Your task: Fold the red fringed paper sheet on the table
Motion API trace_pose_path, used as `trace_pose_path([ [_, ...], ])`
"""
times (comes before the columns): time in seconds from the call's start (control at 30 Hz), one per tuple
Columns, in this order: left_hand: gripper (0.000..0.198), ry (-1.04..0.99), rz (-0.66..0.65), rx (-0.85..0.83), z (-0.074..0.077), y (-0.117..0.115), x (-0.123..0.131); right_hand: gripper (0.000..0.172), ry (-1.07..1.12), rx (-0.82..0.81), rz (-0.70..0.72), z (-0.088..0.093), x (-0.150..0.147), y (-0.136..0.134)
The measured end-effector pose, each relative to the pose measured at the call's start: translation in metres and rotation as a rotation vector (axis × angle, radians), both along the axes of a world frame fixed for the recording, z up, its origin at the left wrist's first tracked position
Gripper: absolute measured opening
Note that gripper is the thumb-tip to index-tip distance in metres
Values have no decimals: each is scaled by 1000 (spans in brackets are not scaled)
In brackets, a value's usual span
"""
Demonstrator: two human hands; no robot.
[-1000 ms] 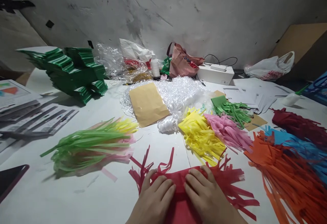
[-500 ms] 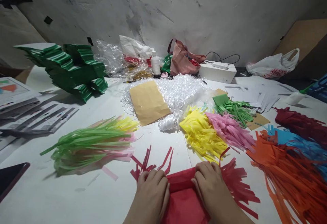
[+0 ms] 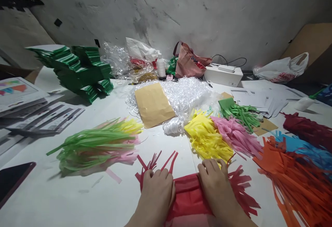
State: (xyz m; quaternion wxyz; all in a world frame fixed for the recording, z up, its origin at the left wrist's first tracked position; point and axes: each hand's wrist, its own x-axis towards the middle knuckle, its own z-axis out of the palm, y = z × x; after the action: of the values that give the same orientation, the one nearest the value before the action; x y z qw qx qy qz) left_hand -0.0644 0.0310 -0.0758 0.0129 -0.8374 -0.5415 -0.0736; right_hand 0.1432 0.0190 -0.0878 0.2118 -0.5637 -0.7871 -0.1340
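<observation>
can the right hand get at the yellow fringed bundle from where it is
Probably yes: the right hand is right by the near end of the yellow fringed bundle, with nothing visible blocking it, though it would likely need to release the red sheet.

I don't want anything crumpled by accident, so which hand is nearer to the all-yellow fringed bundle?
Right. The right hand is at the near end of the yellow bundle; the left hand is farther off, to the bundle's left and slightly closer to the body.

The left hand (image 3: 158, 187), right hand (image 3: 214, 182) and forearms (image 3: 145, 212) are bare.
</observation>
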Motion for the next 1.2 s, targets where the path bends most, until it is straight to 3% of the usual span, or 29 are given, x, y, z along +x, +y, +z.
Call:
trace_pose_path([
  [0.13, 24, -34, -7, 29, -2, 1, -1, 20, 63, 60, 390, 3, -2, -3],
  [0.2, 24, -42, 2, 45, -4, 1, -2, 22, 36, 63, 449, -2, -4, -2],
  [0.3, 21, -130, -19, 154, -7, -1, -3, 29, 30, 99, 437, -9, -5, 0],
  [0.43, 17, -281, -279, 364, -10, -7, -3, 34, 136, 80, 408, -6, -7, -1],
  [0.53, 22, -269, -339, 353, -15, -9, -2, 37, 168, 84, 413, 1, -11, -3],
  [0.67, 24, -300, -362, 333, -19, -9, -8, 35, -4, 155, 411, 2, -12, -4],
  [0.8, 20, -337, -348, 302, -18, -12, -18, 29, -56, 191, 409, -8, 0, -9],
  [0.93, 20, -392, -286, 239, -15, -15, -23, 23, 34, 199, 383, -15, 13, -17],
  [1.2, 24, -212, -97, -30, 7, -9, -10, 25, 256, 98, 103, -12, -1, -14],
])
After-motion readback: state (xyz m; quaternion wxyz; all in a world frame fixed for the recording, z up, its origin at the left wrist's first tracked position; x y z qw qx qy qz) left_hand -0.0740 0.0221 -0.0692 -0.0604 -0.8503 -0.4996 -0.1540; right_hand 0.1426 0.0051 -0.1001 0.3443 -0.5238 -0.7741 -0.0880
